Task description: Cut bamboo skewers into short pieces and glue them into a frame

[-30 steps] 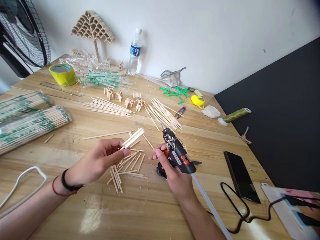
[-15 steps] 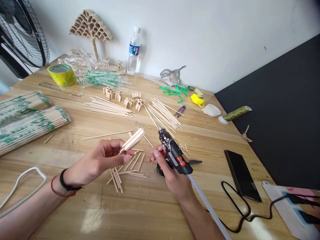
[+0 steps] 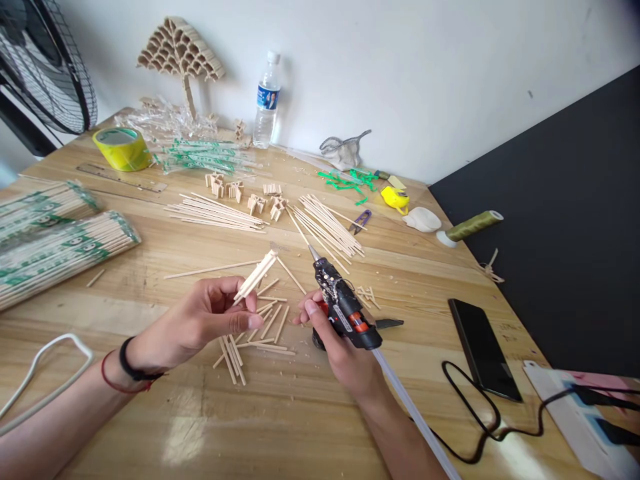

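Observation:
Between the fingers and thumb of my left hand (image 3: 213, 310) is a small bundle of short wooden sticks (image 3: 257, 275), tilted up to the right. My right hand (image 3: 345, 350) is wrapped round a black hot glue gun (image 3: 345, 303), its nozzle pointing up and left, apart from the bundle. A clear glue stick (image 3: 415, 413) runs out of the gun's back end. Loose short sticks (image 3: 233, 360) lie on the table below and between my hands. Several small stick clusters (image 3: 257, 204) stand further back, between two piles of long sticks (image 3: 215, 213).
Packs of wrapped sticks (image 3: 65, 257) and yellow tape (image 3: 121, 149) lie at left. A stick-built tree (image 3: 183, 57) and a water bottle (image 3: 267, 100) stand at the back. Purple snips (image 3: 360, 221), a phone (image 3: 484, 350) and a black cord (image 3: 470, 460) are on the right.
My left hand has tilted the stick bundle and drawn it slightly left, away from the glue gun. The right hand and glue gun have barely moved.

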Tool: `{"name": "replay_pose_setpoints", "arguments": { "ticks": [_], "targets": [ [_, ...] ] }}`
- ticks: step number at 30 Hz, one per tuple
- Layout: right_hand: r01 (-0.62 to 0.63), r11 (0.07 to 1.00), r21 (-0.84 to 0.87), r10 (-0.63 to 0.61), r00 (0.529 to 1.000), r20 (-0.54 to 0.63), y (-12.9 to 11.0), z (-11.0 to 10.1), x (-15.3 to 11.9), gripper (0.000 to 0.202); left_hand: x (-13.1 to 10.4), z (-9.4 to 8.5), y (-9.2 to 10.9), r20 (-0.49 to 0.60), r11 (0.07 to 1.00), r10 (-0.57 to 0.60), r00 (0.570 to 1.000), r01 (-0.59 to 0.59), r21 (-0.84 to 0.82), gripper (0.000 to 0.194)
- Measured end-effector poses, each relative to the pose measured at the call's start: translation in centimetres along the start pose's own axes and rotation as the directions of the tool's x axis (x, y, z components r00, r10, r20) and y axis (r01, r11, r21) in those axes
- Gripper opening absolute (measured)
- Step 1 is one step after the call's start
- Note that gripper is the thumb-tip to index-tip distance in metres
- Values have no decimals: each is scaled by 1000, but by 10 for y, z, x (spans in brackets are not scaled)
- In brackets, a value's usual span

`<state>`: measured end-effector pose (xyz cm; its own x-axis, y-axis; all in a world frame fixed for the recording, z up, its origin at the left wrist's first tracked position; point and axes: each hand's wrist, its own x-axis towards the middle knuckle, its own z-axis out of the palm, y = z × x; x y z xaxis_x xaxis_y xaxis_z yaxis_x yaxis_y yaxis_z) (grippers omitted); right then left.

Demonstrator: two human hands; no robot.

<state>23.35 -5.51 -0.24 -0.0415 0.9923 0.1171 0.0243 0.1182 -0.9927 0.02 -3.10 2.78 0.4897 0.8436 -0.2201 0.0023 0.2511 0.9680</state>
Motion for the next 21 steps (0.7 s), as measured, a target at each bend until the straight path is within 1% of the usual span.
{"name": "replay_pose_setpoints", "arguments": {
  "ticks": [2,6,14,21],
  "targets": [
    [-2,1000,-9,2,1000,-5,-1,0,0,9,-1,0,2,-5,999,10,1000,-10,50,30],
    [1,1000,-6,-1,1000,-9,-2,2,1,8,-2,0,6,25,993,29,999,-32,114,32],
    [5,1000,1,-5,1000,-4,-5,2,0,9,-1,0,7,50,982,39,998,-47,183,37],
    [-1,1000,-23,1,1000,-11,-2,2,0,12,-2,0,5,52,981,9,999,-18,193,40]
  ]
}}
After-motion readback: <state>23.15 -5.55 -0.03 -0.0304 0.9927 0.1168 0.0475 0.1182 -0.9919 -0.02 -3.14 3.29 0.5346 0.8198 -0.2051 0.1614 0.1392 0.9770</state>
